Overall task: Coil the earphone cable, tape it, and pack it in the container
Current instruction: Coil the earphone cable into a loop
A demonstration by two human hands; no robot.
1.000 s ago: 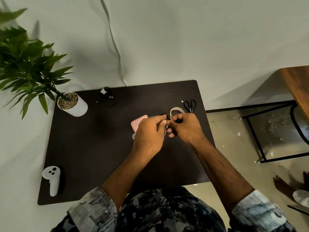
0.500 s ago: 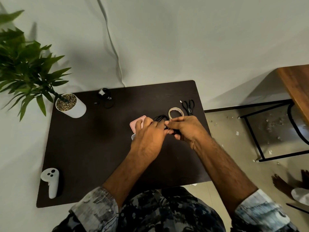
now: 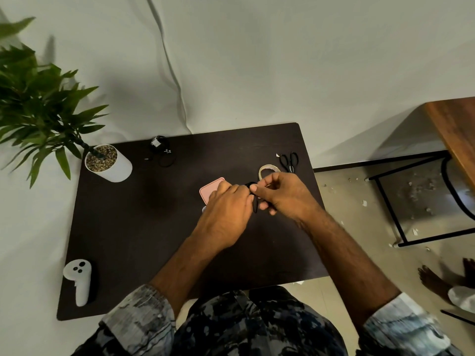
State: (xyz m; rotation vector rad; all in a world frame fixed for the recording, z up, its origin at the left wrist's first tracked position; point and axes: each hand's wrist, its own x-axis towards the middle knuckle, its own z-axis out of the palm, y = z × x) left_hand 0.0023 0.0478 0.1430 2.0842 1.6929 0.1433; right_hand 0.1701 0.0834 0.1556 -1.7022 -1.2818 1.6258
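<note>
Both hands meet above the table (image 3: 128, 227), mid-right. Left hand (image 3: 226, 214) has fingers curled over the cable (image 3: 255, 204) – black, thin, bunched in loops; right hand (image 3: 285, 199) pinches it w/ thumb & fingers. Visible loop runs roughly near-to-far; ends can't be told. Just behind: pink container (image 3: 209, 191), partly hidden by left hand, then tape (image 3: 268, 170), scissors (image 3: 289, 161) – farther left, 1 more black cable bundle (image 3: 162, 150).

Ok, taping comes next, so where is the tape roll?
In the head view, the tape roll lies on the dark table, right side, between the scissors and the right hand.
</note>
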